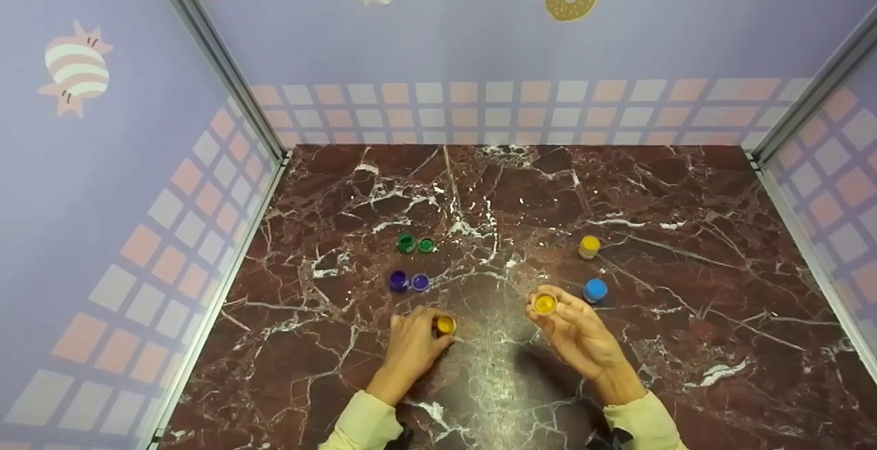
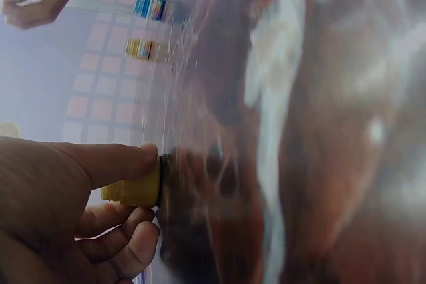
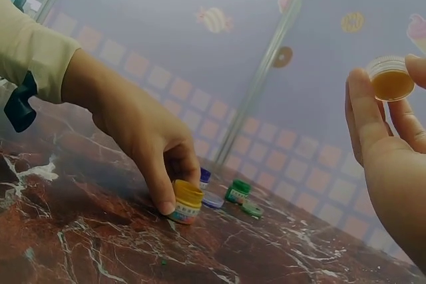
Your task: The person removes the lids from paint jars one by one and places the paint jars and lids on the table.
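Note:
On the marble-patterned table my left hand (image 1: 412, 344) grips an uncapped jar of yellow paint (image 1: 446, 325) between thumb and fingers. The right wrist view shows that yellow jar (image 3: 186, 203) upright, its label facing out. My right hand (image 1: 575, 330) is raised above the table and pinches a clear-rimmed lid (image 1: 545, 304) with yellow paint on its inner face, which faces up toward the head camera. Beyond the right hand stands a capped blue paint jar (image 1: 595, 290), with a capped yellow paint jar (image 1: 589, 246) farther back.
Left of centre stands an open purple jar (image 1: 399, 281) with its lid (image 1: 420, 282) beside it. Behind them is an open green jar (image 1: 406, 243) and its lid (image 1: 427, 245). Patterned panels (image 1: 438, 46) wall in the table (image 1: 521, 190) at the back and both sides.

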`<state>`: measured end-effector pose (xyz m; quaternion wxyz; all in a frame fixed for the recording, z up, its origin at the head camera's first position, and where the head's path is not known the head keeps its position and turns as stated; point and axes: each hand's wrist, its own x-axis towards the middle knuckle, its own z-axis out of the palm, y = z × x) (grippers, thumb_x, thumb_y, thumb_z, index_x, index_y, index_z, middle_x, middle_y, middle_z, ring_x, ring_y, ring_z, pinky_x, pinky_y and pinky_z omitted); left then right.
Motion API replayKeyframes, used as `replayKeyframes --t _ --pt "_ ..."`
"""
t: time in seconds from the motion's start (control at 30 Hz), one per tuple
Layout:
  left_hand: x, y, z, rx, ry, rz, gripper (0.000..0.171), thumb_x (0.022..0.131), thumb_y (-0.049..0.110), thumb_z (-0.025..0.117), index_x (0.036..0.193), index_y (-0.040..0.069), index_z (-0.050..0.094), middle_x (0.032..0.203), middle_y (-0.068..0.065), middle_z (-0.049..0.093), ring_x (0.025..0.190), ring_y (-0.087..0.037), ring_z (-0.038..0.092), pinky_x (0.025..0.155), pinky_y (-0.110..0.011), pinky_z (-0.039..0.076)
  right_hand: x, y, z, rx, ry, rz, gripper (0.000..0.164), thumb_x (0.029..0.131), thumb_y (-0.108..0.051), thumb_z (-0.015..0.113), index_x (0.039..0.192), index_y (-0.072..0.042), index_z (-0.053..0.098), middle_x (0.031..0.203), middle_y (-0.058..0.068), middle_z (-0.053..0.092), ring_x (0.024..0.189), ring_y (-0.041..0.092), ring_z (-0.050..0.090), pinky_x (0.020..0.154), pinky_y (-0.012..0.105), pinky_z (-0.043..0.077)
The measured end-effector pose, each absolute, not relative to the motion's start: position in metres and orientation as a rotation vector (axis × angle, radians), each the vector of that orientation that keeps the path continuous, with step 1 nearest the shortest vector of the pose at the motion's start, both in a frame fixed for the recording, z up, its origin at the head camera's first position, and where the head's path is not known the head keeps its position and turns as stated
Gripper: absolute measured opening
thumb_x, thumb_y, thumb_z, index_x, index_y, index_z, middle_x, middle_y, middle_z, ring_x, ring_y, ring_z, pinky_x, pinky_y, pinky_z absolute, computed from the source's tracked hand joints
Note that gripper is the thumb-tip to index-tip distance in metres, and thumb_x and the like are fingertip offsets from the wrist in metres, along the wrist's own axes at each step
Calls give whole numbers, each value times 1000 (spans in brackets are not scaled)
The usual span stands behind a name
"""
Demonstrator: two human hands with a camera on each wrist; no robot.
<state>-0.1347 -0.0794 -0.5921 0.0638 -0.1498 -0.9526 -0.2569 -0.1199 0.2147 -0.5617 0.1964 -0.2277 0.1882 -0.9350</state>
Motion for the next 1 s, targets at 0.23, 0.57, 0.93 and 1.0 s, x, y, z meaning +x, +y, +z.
replayKeyframes --t 0.23,0.57,0.93,1.0 --pt "-139 -91 -593 -373 -2857 -779 39 77 29 91 105 8 73 93 -4 69 87 -26 66 79 -43 36 -120 218 -564 -631 561 -2617 34 106 4 38 137 9 54 134 21 58 123 31 60 110 34 43" --pt "-143 -111 -592 -263 -2869 -755 36 78 27 90 103 7 73 96 -7 71 91 -31 64 84 -47 39 -120 218 -566 -607 616 -2601 34 108 1 38 135 6 57 132 18 61 119 28 60 104 31 47" --pt "-147 -131 -589 -111 -2927 -763 37 79 26 89 105 6 72 97 -8 69 92 -33 64 83 -49 37 -121 220 -565 -583 567 -2590 33 106 5 41 135 8 56 134 19 60 123 29 61 108 31 45" --pt "-147 -133 -589 -106 -2931 -761 37 79 27 89 105 6 72 96 -8 68 91 -33 63 82 -49 37 -121 219 -566 -581 560 -2591 33 106 5 41 135 8 56 134 20 61 123 29 61 108 31 45"
